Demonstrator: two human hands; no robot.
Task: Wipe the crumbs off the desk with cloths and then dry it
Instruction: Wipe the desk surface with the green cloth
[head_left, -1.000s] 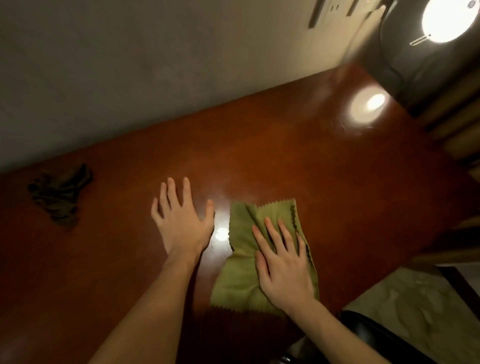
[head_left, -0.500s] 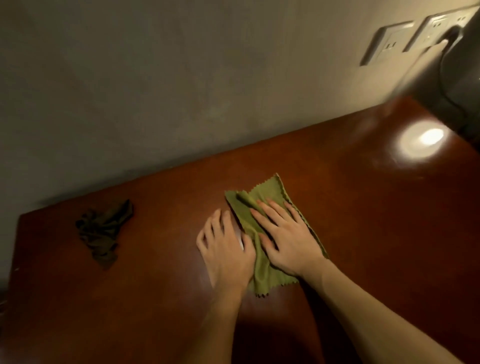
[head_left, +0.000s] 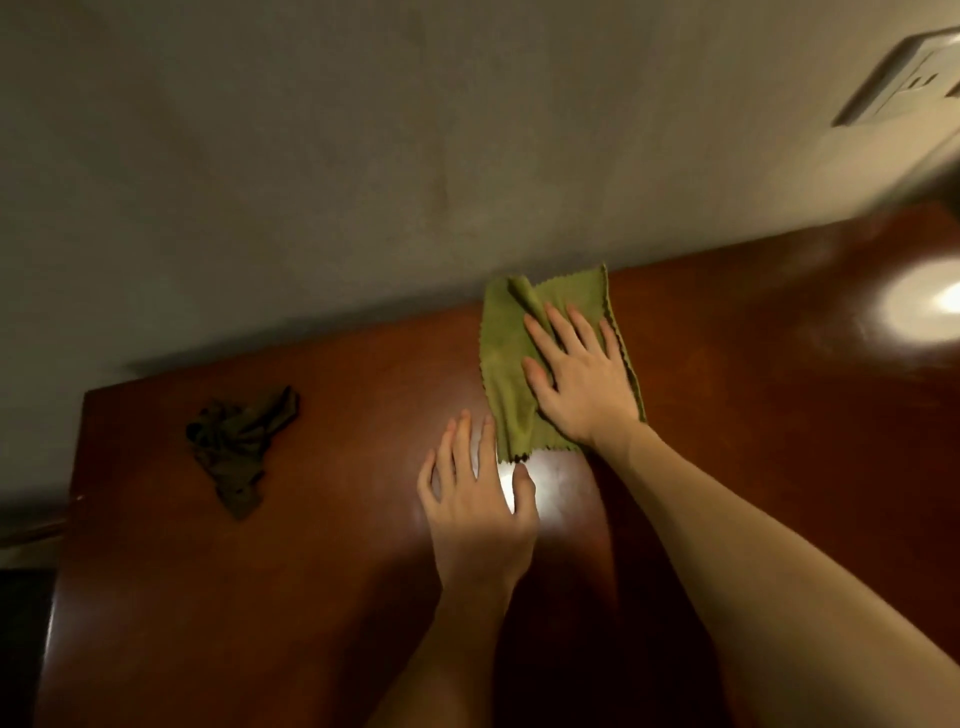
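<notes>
Olive-green microfibre cloth, zigzag-cut edges, lies flat at the back of the desk, its far edge against the wall, one fold ridged up near the far left corner. Right hand: palm down on the cloth, fingers spread and pressed flat, pinching nothing; judged to be pinning the fabric to the wood so a push carries it along as a wipe. Left hand: bare on the desk just nearer than the cloth's near edge, fingers slightly parted and flat, thumb out beside a bright reflection; likely bracing the body while the other arm reaches to the back.

Second cloth: dark, crumpled, well apart to the left near the desk's left edge, untouched; probably kept aside for the other stage of the job.

Desk: glossy red-brown wood, lamp glare at far right. No crumbs discernible in this light.

Wall socket plate, upper right, blurred. No brand, label or legible writing anywhere.
</notes>
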